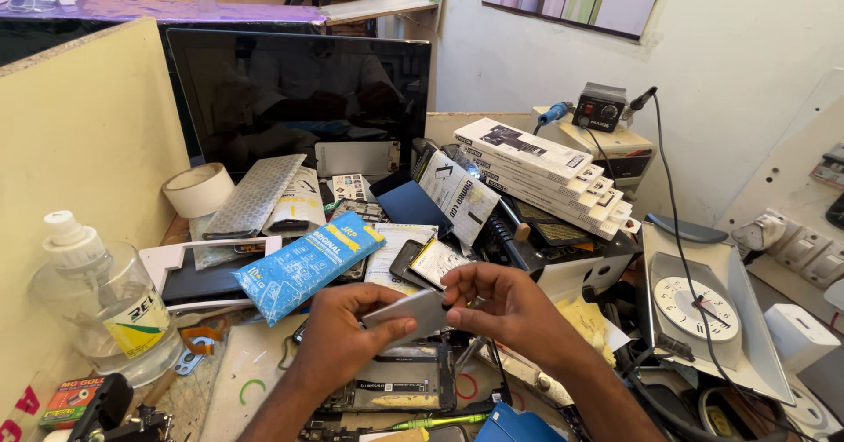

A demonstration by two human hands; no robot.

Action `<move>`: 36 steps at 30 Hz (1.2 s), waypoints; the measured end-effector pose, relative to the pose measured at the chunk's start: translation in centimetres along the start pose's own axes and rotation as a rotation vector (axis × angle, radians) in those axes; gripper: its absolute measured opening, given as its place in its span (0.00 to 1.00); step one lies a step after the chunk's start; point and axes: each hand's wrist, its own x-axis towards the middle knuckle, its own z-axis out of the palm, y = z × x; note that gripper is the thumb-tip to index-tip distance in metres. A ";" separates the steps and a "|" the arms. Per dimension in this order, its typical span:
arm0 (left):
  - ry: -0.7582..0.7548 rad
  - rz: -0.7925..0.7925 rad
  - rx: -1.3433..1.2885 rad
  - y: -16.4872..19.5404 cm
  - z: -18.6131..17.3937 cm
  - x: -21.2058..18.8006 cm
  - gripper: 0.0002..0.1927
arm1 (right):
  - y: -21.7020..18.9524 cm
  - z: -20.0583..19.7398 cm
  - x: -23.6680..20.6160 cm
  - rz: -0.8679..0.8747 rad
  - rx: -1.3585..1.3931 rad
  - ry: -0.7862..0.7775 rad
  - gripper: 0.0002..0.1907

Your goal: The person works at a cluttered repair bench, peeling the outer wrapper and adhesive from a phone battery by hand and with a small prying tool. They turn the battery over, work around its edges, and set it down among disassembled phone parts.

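L hand & R hand meet mid-frame, forearms angled in, fingers curled in pinch grip.

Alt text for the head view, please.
Both hands, left hand and right hand, hold a thin grey rectangular plate above an opened phone on a cluttered repair bench, with a blue foil packet and dark monitor behind.

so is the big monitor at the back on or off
Off, as far as the picture shows: the monitor has a dark screen with only dim reflections of the room, no lit image.
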 end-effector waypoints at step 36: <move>0.129 0.094 -0.172 -2.6 -1.8 0.5 0.15 | 0.2 -2.1 0.4 -0.161 -0.819 0.374 0.16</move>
